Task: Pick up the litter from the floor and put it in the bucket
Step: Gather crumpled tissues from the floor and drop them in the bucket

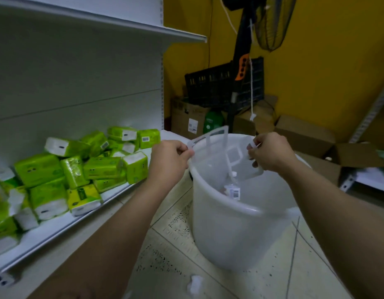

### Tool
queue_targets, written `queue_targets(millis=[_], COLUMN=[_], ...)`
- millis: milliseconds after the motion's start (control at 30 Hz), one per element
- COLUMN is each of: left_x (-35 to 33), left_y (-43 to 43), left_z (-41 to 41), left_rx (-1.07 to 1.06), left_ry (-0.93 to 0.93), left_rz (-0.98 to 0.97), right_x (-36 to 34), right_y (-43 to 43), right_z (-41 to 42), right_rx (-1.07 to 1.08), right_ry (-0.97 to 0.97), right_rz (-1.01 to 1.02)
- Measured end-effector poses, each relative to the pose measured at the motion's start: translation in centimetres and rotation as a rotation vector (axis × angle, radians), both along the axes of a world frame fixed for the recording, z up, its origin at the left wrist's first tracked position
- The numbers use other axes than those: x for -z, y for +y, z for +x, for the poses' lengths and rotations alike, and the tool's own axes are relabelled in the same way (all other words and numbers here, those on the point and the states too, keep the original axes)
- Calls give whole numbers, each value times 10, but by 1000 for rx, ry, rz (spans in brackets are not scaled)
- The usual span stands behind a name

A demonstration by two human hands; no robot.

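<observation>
Both hands pinch clear plastic wrapper (219, 147) over bucket (230, 223): left hand (168, 160) fingers at 9 o'clock edge, right hand (271, 154) at 3, likely spreading it to drop in. White scrap (194, 284) on floor at 6.

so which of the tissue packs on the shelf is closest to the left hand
The green tissue pack at the pile's right edge, white end facing up, just left of the left hand; the others lie farther left or behind.

Translucent white bucket (240, 229), 5 o'clock | lime-green tissue packs (83, 167), 9 o'clock | mustard-yellow wall (327, 61), 1 o'clock | pale speckled floor tiles (176, 255), 6 o'clock
</observation>
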State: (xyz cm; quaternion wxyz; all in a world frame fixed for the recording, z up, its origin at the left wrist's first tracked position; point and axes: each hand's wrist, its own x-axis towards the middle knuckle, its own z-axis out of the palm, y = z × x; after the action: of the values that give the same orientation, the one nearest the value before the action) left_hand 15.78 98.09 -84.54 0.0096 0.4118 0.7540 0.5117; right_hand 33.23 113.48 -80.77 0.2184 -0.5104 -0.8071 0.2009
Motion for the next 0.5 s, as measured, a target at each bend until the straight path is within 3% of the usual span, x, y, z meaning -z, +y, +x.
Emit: queue_targets(millis=[267, 500], left_x=[33, 56], left_y=[27, 1], left_z=[31, 20], left_rx=[50, 68], left_ry=[94, 291], left_rz=[-183, -108], right_x=[22, 8], right_y=[16, -26], right_z=[9, -36], right_rx=[-34, -396], right_ry=[-74, 20], right_rz=[-94, 101])
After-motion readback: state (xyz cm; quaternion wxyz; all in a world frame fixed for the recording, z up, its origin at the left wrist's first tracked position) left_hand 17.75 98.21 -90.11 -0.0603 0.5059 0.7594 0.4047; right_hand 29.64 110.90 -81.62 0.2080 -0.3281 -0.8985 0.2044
